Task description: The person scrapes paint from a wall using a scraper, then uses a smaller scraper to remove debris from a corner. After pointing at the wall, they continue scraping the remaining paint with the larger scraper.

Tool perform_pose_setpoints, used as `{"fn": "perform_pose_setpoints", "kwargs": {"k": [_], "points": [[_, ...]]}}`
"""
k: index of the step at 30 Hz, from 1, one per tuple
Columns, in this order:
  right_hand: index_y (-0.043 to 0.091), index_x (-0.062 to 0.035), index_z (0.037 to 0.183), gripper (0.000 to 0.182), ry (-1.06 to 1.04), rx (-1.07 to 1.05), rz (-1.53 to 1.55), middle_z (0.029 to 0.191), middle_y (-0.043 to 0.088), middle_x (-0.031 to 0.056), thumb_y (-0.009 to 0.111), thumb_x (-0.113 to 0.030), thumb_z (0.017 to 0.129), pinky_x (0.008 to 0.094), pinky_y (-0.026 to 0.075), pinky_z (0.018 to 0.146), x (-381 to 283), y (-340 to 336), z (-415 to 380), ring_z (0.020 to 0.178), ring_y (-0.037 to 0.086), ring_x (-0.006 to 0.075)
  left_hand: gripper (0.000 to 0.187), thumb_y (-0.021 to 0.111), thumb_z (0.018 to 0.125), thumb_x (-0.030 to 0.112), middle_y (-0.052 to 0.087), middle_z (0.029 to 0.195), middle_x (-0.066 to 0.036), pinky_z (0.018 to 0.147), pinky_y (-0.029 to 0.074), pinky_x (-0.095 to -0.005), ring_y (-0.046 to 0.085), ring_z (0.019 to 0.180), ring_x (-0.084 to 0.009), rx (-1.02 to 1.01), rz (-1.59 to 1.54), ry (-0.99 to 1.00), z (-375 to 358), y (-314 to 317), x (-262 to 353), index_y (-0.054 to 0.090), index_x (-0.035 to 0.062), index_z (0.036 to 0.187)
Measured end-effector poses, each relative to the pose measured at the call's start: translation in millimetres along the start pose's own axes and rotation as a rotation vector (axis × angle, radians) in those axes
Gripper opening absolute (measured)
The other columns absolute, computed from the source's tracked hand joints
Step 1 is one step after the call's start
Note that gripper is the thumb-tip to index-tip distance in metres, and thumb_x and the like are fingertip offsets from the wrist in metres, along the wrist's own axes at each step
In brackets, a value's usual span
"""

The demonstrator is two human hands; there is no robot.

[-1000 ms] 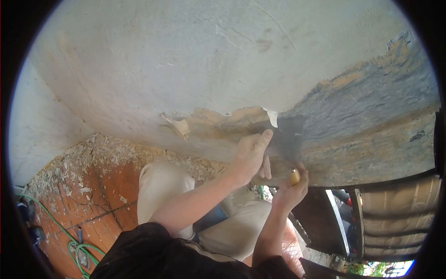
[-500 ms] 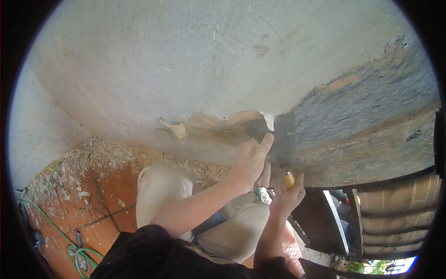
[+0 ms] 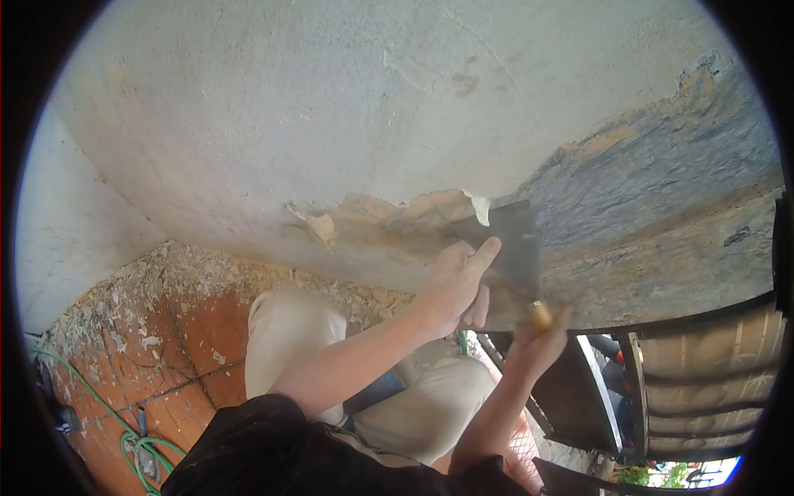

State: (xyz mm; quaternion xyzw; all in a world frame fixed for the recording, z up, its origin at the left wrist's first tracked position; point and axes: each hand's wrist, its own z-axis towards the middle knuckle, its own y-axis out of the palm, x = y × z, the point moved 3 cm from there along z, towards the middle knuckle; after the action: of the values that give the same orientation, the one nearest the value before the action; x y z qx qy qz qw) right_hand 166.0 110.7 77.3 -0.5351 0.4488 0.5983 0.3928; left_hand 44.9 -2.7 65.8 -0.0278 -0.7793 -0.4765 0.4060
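Note:
A wide, dark scraper blade [image 3: 514, 240] lies against the wall [image 3: 273, 107] beside a band of exposed plaster. My right hand [image 3: 542, 335] is closed round its wooden handle [image 3: 539, 314], slightly blurred. At the blade's left side is my left hand [image 3: 459, 285], its thumb pointing up along the blade; what its curled fingers grip, if anything, is hidden. A white flap of loose paint [image 3: 480, 208] hangs at the blade's upper left edge. Another peeled flake [image 3: 318, 226] sticks out farther left.
Paint chips [image 3: 149, 289] litter the orange tiled floor [image 3: 169, 331] along the wall's foot. A green hose [image 3: 83, 380] coils at the lower left. Dark framed panels [image 3: 571, 397] stand at the lower right. My bent knees [image 3: 294, 331] are below the wall.
My right hand and the scraper have moved to the right. My left hand has shifted slightly right with the blade, and the paint flap's shape has changed a little.

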Motion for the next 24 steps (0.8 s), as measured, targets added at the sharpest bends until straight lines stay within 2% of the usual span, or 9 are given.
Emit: {"fn": "perform_pose_setpoints", "kwargs": {"k": [5, 6, 13, 14, 18, 20, 21, 23, 24], "points": [[0.054, 0.0052, 0.09, 0.029, -0.094, -0.092, -0.095, 0.063, 0.04, 0.0, 0.053, -0.023, 0.098, 0.0247, 0.025, 0.044, 8.6, -22.0, 6.0, 0.051, 0.033, 0.0097, 0.046, 0.052, 0.098, 0.045, 0.035, 0.051, -0.002, 0.028, 0.031, -0.0308, 0.045, 0.031, -0.0187, 0.009, -0.107, 0.064, 2.5, 3.8, 4.8, 0.037, 0.0052, 0.079], [0.051, 0.0028, 0.083, 0.025, -0.828, -0.05, -0.734, 0.063, 0.038, -0.0001, 0.053, -0.018, 0.097, 0.0256, 0.026, 0.045, -8.1, -17.0, 2.5, 0.052, 0.03, 0.0108, 0.046, 0.052, 0.098, 0.045, 0.035, 0.051, -0.002, 0.028, 0.031, -0.0308, 0.045, 0.031, -0.0187, 0.018, -0.111, 0.05, 0.1, 3.4, 1.6, 0.037, 0.0052, 0.079], [0.054, 0.0003, 0.082, 0.023, -0.013, 0.037, 0.237, 0.063, 0.039, -0.001, 0.053, -0.017, 0.097, 0.0264, 0.028, 0.045, -5.8, -9.9, 3.8, 0.054, 0.034, 0.0111, 0.044, 0.045, 0.099, 0.05, 0.049, 0.065, -0.004, 0.028, 0.026, -0.0284, 0.049, 0.034, -0.0184, -0.004, -0.073, 0.034, 1.8, 4.1, 0.5, 0.045, 0.008, 0.087], [0.055, 0.0013, 0.082, 0.035, -0.281, 0.124, -0.113, 0.061, 0.04, -0.001, 0.049, -0.028, 0.099, 0.0248, 0.027, 0.044, -0.4, 5.8, 0.2, 0.052, 0.035, 0.0093, 0.043, 0.046, 0.099, 0.049, 0.049, 0.064, -0.004, 0.028, 0.026, -0.0284, 0.049, 0.034, -0.0183, -0.006, -0.09, 0.046, 3.1, 6.8, 1.2, 0.045, 0.0078, 0.087], [0.057, 0.0012, 0.078, 0.039, 0.081, -0.122, 0.049, 0.062, 0.043, -0.0003, 0.047, -0.03, 0.1, 0.0231, 0.027, 0.044, 11.6, -4.8, 11.5, 0.051, 0.037, 0.0076, 0.043, 0.046, 0.099, 0.05, 0.051, 0.065, -0.005, 0.028, 0.026, -0.0282, 0.048, 0.034, -0.0182, 0.033, -0.053, 0.004, 0.8, 3.3, 4.4, 0.046, 0.0073, 0.089], [0.057, 0.0006, 0.077, 0.026, -1.294, 0.148, -0.676, 0.061, 0.042, 0.0016, 0.055, -0.019, 0.093, 0.0278, 0.031, 0.044, -4.1, 13.6, 6.1, 0.051, 0.041, 0.0114, 0.041, 0.05, 0.098, 0.046, 0.048, 0.063, -0.004, 0.029, 0.027, -0.0283, 0.048, 0.033, -0.0176, 0.032, -0.124, -0.007, 2.4, 8.5, 0.5, 0.044, 0.0075, 0.084], [0.057, 0.0006, 0.077, 0.026, -1.298, 0.156, -0.665, 0.061, 0.042, 0.0016, 0.055, -0.019, 0.093, 0.0278, 0.031, 0.044, 2.4, 3.2, 10.5, 0.051, 0.041, 0.0114, 0.041, 0.05, 0.098, 0.046, 0.048, 0.063, -0.004, 0.029, 0.027, -0.0283, 0.048, 0.033, -0.0176, 0.027, -0.116, 0.001, 5.2, 7.2, 1.9, 0.044, 0.0075, 0.084], [0.053, -0.0001, 0.085, 0.008, -0.109, -0.145, -0.238, 0.06, 0.04, 0.0059, 0.059, -0.003, 0.08, 0.0356, 0.035, 0.045, 37.7, -32.0, 34.7, 0.051, 0.045, 0.0174, 0.047, 0.051, 0.099, 0.041, 0.038, 0.047, -0.003, 0.031, 0.031, -0.0299, 0.048, 0.032, -0.0174, 0.004, 0.088, 0.098, 8.7, 2.0, 5.2, 0.039, 0.0043, 0.072], [0.053, -0.0001, 0.085, 0.008, -0.102, -0.148, -0.246, 0.06, 0.04, 0.0059, 0.059, -0.003, 0.08, 0.0356, 0.035, 0.045, 36.9, -26.1, 33.9, 0.051, 0.045, 0.0174, 0.047, 0.051, 0.099, 0.041, 0.038, 0.047, -0.003, 0.031, 0.031, -0.0299, 0.048, 0.032, -0.0174, 0.012, 0.082, 0.092, 6.7, 2.9, 4.1, 0.039, 0.0043, 0.072]]}}
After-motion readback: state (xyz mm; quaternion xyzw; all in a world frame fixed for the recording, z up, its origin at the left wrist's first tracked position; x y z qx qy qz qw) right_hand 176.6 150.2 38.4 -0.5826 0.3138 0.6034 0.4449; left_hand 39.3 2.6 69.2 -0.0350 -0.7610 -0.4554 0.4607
